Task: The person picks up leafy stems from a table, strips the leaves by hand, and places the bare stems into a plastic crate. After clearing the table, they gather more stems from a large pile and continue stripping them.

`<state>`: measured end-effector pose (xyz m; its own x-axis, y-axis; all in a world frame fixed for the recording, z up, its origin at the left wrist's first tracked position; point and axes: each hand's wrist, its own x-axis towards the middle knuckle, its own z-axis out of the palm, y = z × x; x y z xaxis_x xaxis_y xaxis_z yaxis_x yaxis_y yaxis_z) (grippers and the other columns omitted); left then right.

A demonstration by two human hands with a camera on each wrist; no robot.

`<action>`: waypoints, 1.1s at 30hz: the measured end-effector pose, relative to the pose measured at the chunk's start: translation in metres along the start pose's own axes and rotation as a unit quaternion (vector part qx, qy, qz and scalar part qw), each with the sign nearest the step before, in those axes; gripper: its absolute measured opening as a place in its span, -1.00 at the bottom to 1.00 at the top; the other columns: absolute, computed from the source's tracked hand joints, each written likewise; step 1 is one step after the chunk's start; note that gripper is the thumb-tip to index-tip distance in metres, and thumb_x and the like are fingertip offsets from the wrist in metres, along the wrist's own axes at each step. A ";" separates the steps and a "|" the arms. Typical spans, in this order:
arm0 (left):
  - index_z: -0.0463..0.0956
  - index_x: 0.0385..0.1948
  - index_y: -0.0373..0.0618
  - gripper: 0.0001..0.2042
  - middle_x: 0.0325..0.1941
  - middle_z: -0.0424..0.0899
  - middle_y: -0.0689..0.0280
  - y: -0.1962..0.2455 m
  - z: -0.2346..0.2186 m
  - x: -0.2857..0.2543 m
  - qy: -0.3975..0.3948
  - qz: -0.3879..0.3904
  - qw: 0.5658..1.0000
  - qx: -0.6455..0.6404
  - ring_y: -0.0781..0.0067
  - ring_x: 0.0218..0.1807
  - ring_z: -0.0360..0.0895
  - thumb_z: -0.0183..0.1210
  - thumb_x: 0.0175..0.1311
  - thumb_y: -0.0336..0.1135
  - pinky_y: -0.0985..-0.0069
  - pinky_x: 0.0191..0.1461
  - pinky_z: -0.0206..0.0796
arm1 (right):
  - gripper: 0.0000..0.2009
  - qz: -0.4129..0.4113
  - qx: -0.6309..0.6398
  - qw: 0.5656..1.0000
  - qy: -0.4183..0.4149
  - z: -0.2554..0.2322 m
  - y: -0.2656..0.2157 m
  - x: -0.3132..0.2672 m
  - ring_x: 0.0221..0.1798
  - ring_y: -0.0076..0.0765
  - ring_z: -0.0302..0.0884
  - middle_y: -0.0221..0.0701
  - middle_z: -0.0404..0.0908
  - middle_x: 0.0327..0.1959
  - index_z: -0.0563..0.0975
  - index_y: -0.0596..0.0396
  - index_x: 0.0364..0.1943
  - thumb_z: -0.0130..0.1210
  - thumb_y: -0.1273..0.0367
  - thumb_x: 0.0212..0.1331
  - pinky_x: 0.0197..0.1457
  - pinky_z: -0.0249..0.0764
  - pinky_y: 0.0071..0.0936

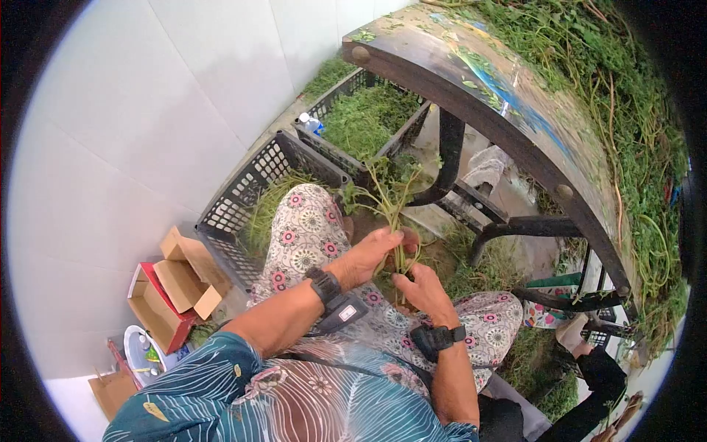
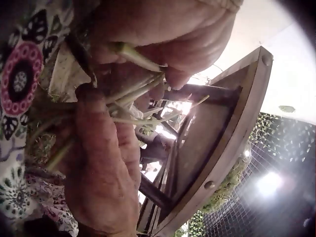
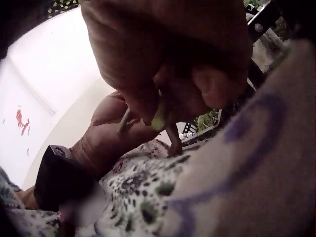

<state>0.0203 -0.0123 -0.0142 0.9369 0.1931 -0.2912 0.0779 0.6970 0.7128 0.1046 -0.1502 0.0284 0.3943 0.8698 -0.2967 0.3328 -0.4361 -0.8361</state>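
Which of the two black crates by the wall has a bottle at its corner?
The farther crate: a blue-and-white bottle shows at its corner. The nearer crate, partly hidden by the person's knee, shows none.

Glare (image 2: 270, 183) in left wrist view; right dim, seemingly blurred.

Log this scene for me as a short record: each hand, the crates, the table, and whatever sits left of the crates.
Left hand: grips a bunch of leafy stems, tops pointing away from the person
Right hand: pinches the same bunch, nearer the body
Near crate: black, slatted, holding greens
Far crate: black, also holding greens, with a bottle at its left corner
Table: greens heaped on top, loose leaves scattered
Left of crates: open cardboard box
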 end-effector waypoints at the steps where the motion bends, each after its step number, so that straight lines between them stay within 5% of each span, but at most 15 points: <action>1: 0.37 -0.03 -0.19 -0.65 -0.04 0.51 0.24 -0.001 -0.001 0.001 0.008 0.007 1.000 -0.005 0.43 -0.03 0.45 -0.02 0.29 -0.14 0.46 0.05 0.31 | -0.73 0.010 -0.008 1.000 -0.018 0.000 -0.001 -0.001 -0.24 -0.01 0.52 -0.04 0.55 -0.35 0.48 0.22 -0.23 0.00 0.32 0.03 -0.17 0.40 -0.27; 7: 0.38 -0.12 -0.12 -0.72 -0.11 0.53 0.19 0.005 0.003 -0.004 -0.030 0.003 0.983 -0.180 0.31 -0.10 0.50 0.00 0.27 -0.15 0.32 -0.01 0.37 | -0.73 0.014 -0.060 0.997 -0.056 -0.003 -0.001 -0.002 -0.30 0.03 0.51 -0.06 0.54 -0.41 0.46 0.24 -0.23 0.02 0.34 0.02 -0.20 0.39 -0.21; 10: 0.39 -0.14 -0.11 -0.76 -0.19 0.54 0.21 0.002 -0.003 -0.001 -0.058 0.038 0.987 -0.144 0.32 -0.15 0.51 0.02 0.26 -0.20 0.33 -0.03 0.38 | -0.73 0.010 -0.036 0.998 -0.058 0.001 0.008 0.000 -0.29 0.03 0.52 -0.07 0.55 -0.41 0.46 0.26 -0.25 0.04 0.34 0.00 -0.19 0.41 -0.20; 13: 0.38 -0.14 -0.12 -0.77 -0.24 0.54 0.24 0.002 0.000 0.000 -0.027 0.065 0.990 -0.121 0.32 -0.17 0.51 0.04 0.25 -0.24 0.36 -0.06 0.38 | -0.71 0.158 0.046 0.982 -0.096 -0.006 0.001 -0.003 -0.23 0.03 0.52 -0.07 0.56 -0.37 0.47 0.27 -0.23 0.05 0.34 -0.03 -0.13 0.42 -0.23; 16: 0.38 -0.14 -0.14 -0.78 -0.23 0.54 0.24 0.008 0.003 0.000 0.009 0.099 0.992 -0.074 0.33 -0.15 0.50 0.03 0.26 -0.26 0.39 -0.06 0.36 | -0.67 -0.016 -0.054 0.997 0.060 -0.006 0.028 -0.002 -0.17 -0.02 0.52 -0.07 0.56 -0.31 0.47 0.28 -0.20 0.06 0.34 -0.05 -0.07 0.42 -0.26; 21: 0.40 -0.14 -0.15 -0.80 -0.22 0.54 0.26 0.007 0.005 0.002 0.044 0.140 0.989 0.008 0.40 -0.14 0.47 -0.01 0.27 -0.29 0.44 -0.05 0.32 | -0.69 0.067 0.039 0.986 0.146 -0.022 0.059 0.002 -0.20 -0.17 0.53 -0.13 0.56 -0.25 0.48 0.23 -0.16 0.00 0.35 0.00 -0.09 0.40 -0.36; 24: 0.41 -0.13 -0.18 -0.78 -0.22 0.55 0.31 0.000 0.002 0.005 0.042 0.155 0.979 0.123 0.50 -0.15 0.45 -0.01 0.27 -0.29 0.50 -0.05 0.30 | -0.71 0.083 0.129 0.972 0.179 -0.029 0.011 -0.004 -0.24 -0.20 0.53 -0.14 0.57 -0.28 0.49 0.23 -0.19 -0.01 0.33 0.04 -0.13 0.40 -0.38; 27: 0.41 -0.10 -0.23 -0.73 -0.23 0.55 0.36 0.002 0.011 -0.003 0.031 0.060 0.959 0.277 0.61 -0.15 0.40 0.01 0.26 -0.27 0.57 -0.04 0.26 | -0.74 -0.090 0.092 0.970 0.208 -0.014 0.002 0.005 -0.51 -0.54 0.36 -0.44 0.52 -0.48 0.48 0.27 -0.29 0.00 0.31 0.10 -0.40 0.33 -0.54; 30: 0.39 -0.08 -0.27 -0.70 -0.24 0.54 0.39 -0.010 0.004 0.003 0.006 0.002 0.930 0.368 0.65 -0.17 0.36 0.03 0.25 -0.27 0.59 -0.05 0.24 | -0.69 0.012 0.098 0.970 0.224 -0.006 -0.004 0.008 -0.31 -0.15 0.53 -0.09 0.57 -0.40 0.50 0.30 -0.26 0.00 0.27 0.06 -0.19 0.39 -0.35; 33: 0.39 -0.08 -0.28 -0.70 -0.25 0.54 0.40 -0.020 0.002 0.003 -0.043 0.049 0.935 0.348 0.64 -0.19 0.37 0.03 0.24 -0.27 0.57 -0.07 0.25 | -0.69 0.044 0.047 0.964 0.257 -0.006 -0.004 0.008 -0.34 -0.08 0.52 -0.05 0.55 -0.44 0.49 0.32 -0.33 0.01 0.27 0.04 -0.23 0.38 -0.31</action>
<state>0.0226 -0.0271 -0.0275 0.9728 0.1560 -0.1713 0.1646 0.0545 0.9848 0.1118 -0.1434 0.0324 0.7982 0.5902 -0.1206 0.2088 -0.4589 -0.8636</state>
